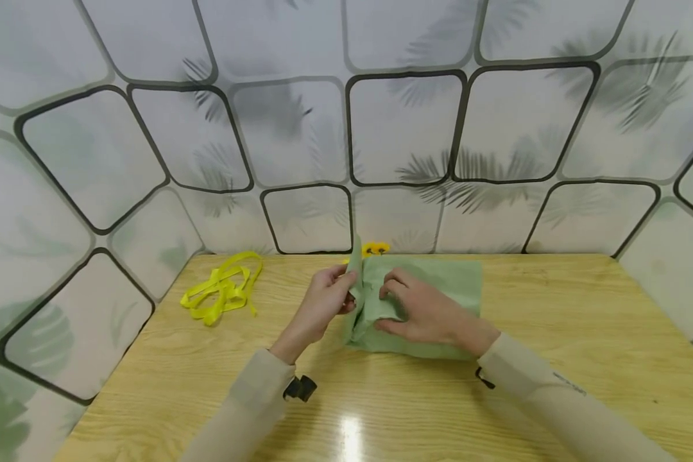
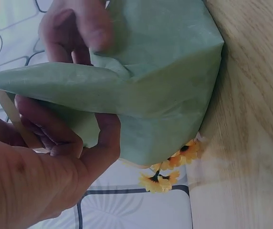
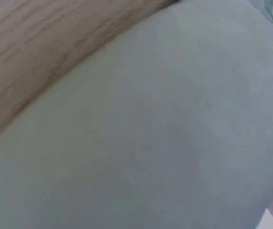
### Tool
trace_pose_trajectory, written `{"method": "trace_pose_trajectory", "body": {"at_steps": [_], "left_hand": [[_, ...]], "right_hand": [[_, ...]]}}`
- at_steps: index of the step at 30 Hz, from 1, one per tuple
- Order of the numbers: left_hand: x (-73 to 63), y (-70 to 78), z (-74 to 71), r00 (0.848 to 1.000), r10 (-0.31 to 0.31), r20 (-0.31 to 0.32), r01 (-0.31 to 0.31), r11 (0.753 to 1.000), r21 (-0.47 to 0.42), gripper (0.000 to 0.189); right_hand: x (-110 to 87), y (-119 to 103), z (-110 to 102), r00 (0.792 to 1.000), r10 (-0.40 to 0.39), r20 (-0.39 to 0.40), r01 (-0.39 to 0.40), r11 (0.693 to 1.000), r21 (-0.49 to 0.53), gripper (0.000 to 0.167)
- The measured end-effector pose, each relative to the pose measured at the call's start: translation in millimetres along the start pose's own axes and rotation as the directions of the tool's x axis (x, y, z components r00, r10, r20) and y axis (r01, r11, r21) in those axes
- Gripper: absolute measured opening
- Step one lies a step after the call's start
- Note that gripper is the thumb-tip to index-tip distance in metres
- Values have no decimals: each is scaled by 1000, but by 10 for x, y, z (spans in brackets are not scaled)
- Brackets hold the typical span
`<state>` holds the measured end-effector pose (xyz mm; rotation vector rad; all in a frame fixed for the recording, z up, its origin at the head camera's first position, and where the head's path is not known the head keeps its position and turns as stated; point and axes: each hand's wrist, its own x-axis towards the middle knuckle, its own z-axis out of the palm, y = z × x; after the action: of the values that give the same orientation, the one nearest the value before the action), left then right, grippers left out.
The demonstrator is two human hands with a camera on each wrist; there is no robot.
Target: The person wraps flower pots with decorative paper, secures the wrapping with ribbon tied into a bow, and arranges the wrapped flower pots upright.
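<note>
A sheet of soft green wrapping paper (image 1: 439, 279) lies on the table, its left side folded up into a standing flap. My left hand (image 1: 329, 292) pinches this flap between thumb and fingers; in the left wrist view, fingers of the left hand (image 2: 74, 148) reach under the fold. My right hand (image 1: 424, 311) is over the middle of the sheet, fingers bent and thumb apart, gripping a raised part of the paper. Small yellow flowers (image 2: 167, 169) with dark centres poke out past the paper's far edge. A pale sleeve (image 3: 141, 129) mostly fills the right wrist view.
A loose tangle of bright yellow ribbon (image 1: 222, 289) lies at the table's back left. Behind the wooden table (image 1: 560, 333) rises a white patterned backdrop (image 1: 404, 128) with dark outlines and leaf shapes. Small black fittings (image 1: 300, 388) hang at the left cuff.
</note>
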<state>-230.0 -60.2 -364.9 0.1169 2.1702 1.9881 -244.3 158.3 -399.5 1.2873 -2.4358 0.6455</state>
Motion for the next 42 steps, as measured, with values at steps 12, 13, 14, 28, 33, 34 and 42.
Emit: {"method": "trace_pose_trajectory", "body": {"at_steps": [12,13,14,28,33,34,42], "left_hand": [[23,-179,-52,992,13,123,-23,996,83,32],[25,-195,-63,990,20,141,-37,992,120,35],[25,-207,-73,987,25,159,-50,987,155,38],[16,-248,-93,939,137,315,-300,775,556,56],[9,-231,-90,933,149,328,-328,728,603,61],[6,-232,-90,931,157,330,-337,716,611,62],[-21,-243,-93,883,235,407,-464,576,673,61]], "right_hand": [[-86,59,-77,999,-3,-42,8,992,126,30],[-87,55,-84,999,28,-26,-24,988,153,32],[-89,53,-90,998,58,-11,-55,982,180,34],[-153,120,-165,921,385,65,-364,786,500,40],[-132,110,-158,932,362,18,-341,859,383,36],[-129,110,-151,933,359,10,-339,870,359,34],[-146,103,-45,926,377,-24,-351,881,317,29]]}}
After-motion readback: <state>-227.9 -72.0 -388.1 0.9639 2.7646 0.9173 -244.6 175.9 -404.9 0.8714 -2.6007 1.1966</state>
